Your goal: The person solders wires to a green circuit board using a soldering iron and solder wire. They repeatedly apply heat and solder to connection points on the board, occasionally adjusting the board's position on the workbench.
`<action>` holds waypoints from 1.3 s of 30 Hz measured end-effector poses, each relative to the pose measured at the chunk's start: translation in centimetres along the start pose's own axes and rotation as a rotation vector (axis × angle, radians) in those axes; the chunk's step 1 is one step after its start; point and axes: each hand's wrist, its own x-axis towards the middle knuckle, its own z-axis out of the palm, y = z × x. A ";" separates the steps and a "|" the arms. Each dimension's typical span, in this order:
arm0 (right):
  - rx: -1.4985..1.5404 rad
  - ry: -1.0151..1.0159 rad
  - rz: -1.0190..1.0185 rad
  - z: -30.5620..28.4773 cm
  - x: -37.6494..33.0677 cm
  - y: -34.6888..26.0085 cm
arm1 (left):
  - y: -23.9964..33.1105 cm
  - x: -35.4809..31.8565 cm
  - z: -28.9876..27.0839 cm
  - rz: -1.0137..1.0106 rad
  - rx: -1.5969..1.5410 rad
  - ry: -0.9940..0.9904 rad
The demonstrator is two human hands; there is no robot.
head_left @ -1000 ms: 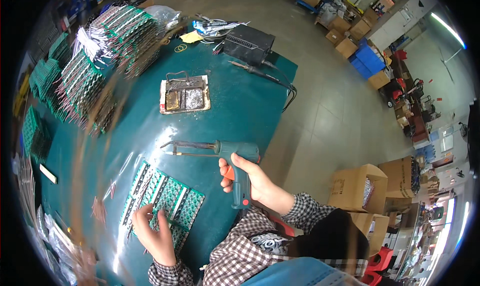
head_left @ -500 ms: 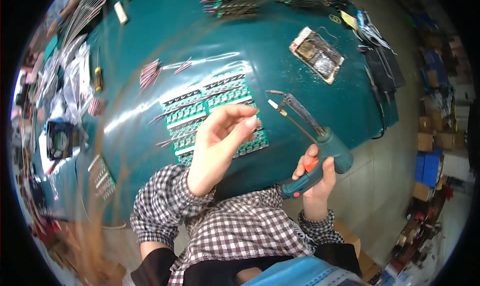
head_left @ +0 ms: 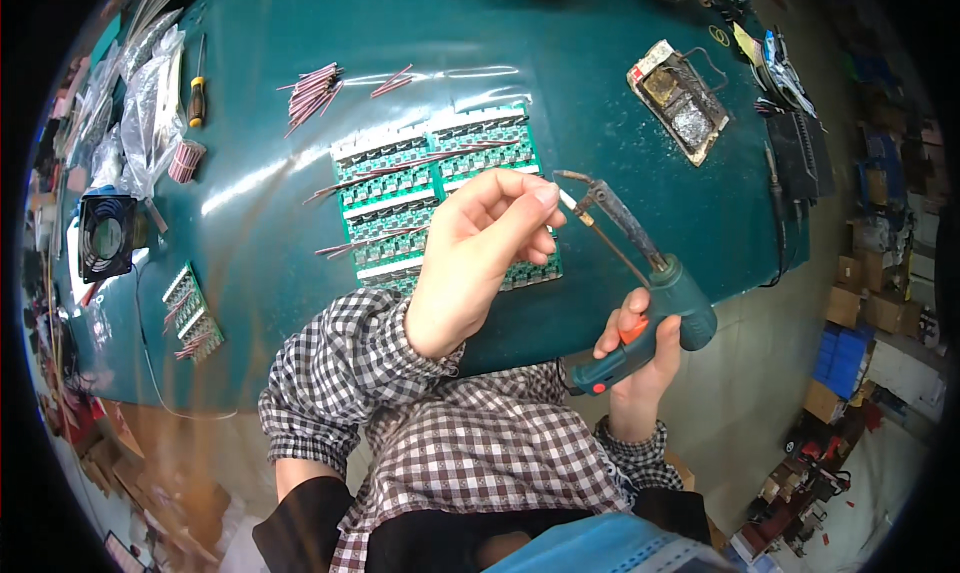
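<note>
My right hand (head_left: pixel 648 378) grips a green soldering gun (head_left: pixel 688 308) with an orange trigger. Its bent tip and thin feed tube with a white nozzle (head_left: pixel 567 201) point up and left. Thumb and forefinger of my left hand (head_left: pixel 480 243) are pinched together right beside that nozzle; whether a thin piece lies between them is too small to see. Beneath and behind the left hand lies a panel of green circuit boards (head_left: pixel 390 187), partly hidden by it. Red and dark wires (head_left: pixel 375 176) stretch across the panel in rows.
Loose wire pieces (head_left: pixel 314 95) lie beyond the panel. A grimy soldering tray (head_left: pixel 688 113) sits at the far right. To the left are a screwdriver (head_left: pixel 198 95), a wire bundle (head_left: pixel 187 160), a small black fan (head_left: pixel 106 235) and another circuit board (head_left: pixel 192 315).
My left hand has moved right, bringing its pinched fingertips up to the white nozzle. The soldering gun stays in my right hand, and the whole view has shifted a little.
</note>
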 end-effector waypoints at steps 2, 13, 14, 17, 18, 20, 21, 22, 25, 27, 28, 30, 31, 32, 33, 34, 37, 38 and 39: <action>-0.015 0.021 -0.004 0.1 0.1 0.1 | -0.2 0.4 -0.1 -0.004 -0.010 -0.005; -0.701 0.394 -0.689 -0.8 2.1 -9.7 | 2.2 -1.6 -2.8 0.437 0.867 0.140; -0.852 0.509 -0.696 -2.6 3.0 -9.8 | 2.5 -1.7 -2.9 0.488 1.027 0.152; -0.998 0.624 -0.668 -1.8 6.8 -9.6 | 2.4 -1.8 -3.8 0.526 1.236 0.114; -1.002 0.650 -0.727 -1.9 7.0 -9.3 | 2.4 -1.7 -4.1 0.543 1.306 0.113; -0.813 0.629 -0.863 -1.6 6.5 -9.4 | 2.5 -1.7 -4.3 0.528 1.338 0.126; -0.963 0.627 -0.729 -1.2 7.3 -9.4 | 2.9 -1.8 -4.8 0.510 1.372 0.113; -1.052 0.546 -0.556 -0.2 7.8 -9.6 | 3.2 -1.8 -5.2 0.490 1.405 0.102; -0.891 0.589 -0.576 -1.8 5.1 -9.3 | 3.0 -1.0 -5.4 0.480 1.519 0.022; -0.787 0.376 -0.498 -1.1 3.7 -8.6 | 2.7 -0.9 -6.3 0.451 1.532 -0.024; -0.717 0.312 -0.411 -0.5 3.4 -8.2 | 2.5 -0.8 -6.9 0.434 1.529 -0.035; -0.788 0.200 -0.280 0.5 2.9 -7.6 | 2.1 -0.5 -7.6 0.444 1.518 -0.044; -0.795 0.155 -0.240 0.9 2.6 -7.0 | 1.9 -0.4 -7.9 0.442 1.524 -0.045; -0.807 0.113 -0.207 1.2 2.2 -6.8 | 1.8 -0.3 -8.0 0.448 1.523 -0.050; -0.807 0.078 -0.158 1.2 1.6 -6.8 | 1.6 -0.1 -8.1 0.451 1.492 -0.053; -0.816 0.072 -0.129 1.5 1.3 -6.7 | 1.5 0.0 -8.0 0.473 1.497 -0.053; -0.856 0.066 -0.040 2.6 0.9 -6.4 | 1.2 0.7 -7.5 0.513 1.517 -0.071; -0.850 0.099 -0.024 3.0 0.9 -6.2 | 0.7 1.0 -7.6 0.519 1.493 -0.053; -0.844 0.130 -0.007 3.5 0.9 -5.9 | 0.3 1.2 -7.7 0.525 1.469 -0.034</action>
